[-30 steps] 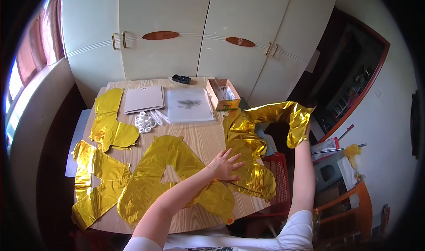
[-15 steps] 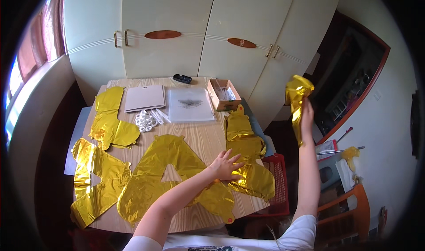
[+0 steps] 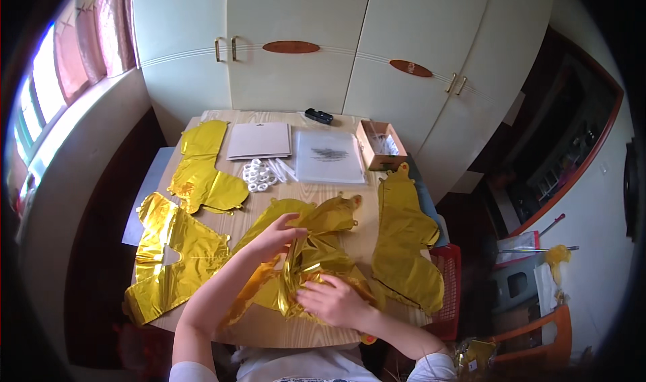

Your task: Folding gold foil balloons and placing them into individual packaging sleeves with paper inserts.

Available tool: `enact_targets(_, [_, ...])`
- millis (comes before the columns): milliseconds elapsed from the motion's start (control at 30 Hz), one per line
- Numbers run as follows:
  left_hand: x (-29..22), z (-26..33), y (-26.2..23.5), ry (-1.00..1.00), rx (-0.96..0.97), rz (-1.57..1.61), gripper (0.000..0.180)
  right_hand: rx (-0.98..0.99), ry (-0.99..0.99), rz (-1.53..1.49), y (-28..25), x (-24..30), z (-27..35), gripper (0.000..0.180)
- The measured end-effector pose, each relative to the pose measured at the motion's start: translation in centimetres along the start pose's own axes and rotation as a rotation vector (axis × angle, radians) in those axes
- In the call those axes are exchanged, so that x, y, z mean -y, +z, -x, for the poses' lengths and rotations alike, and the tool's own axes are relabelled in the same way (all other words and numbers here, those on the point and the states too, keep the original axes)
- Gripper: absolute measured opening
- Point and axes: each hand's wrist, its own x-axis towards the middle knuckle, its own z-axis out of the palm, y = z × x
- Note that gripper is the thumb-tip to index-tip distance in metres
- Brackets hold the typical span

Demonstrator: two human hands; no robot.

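Crumpled foil (image 3: 317, 253) swung inward | hands (image 3: 334, 302) half-open, grip unclear | lower foil (image 3: 269, 216) partly hidden

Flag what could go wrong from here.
1. The crumpled gold foil is bunched between the left hand and the right hand; it might crease or tear.
2. It overlaps the flat gold foil beneath, so pulling it could drag that piece along.
3. The rightmost gold foil lies at the edge of the table, by the red basket; a bump might slide it off.
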Motion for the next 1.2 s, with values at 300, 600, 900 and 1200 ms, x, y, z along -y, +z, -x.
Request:
enact_targets(300, [2.3, 0.9, -2.9, 0.149, -0.399, -0.857, 0.079, 0.206, 0.097, -0.104, 2.9, 3.8, -0.4, 0.043])
enact_targets(600, [3.0, 2.5, -3.2, 0.49, -0.428, -1.31, 0.083, 0.047, 0.199, -0.086, 0.7, -1.6, 0.5, 0.043])
enact_targets(900, [4.4, 2.5, -2.5, 0.438, -0.111, -1.535, 0.078, 0.223, 0.413, -0.103, 4.7, -12.8, -1.0, 0.042])
enact_targets(1200, [4.3, 1.6, -3.8, 0.453, -0.206, -1.542, 0.077, 0.214, 0.443, -0.123, 7.5, -17.6, -3.6, 0.042])
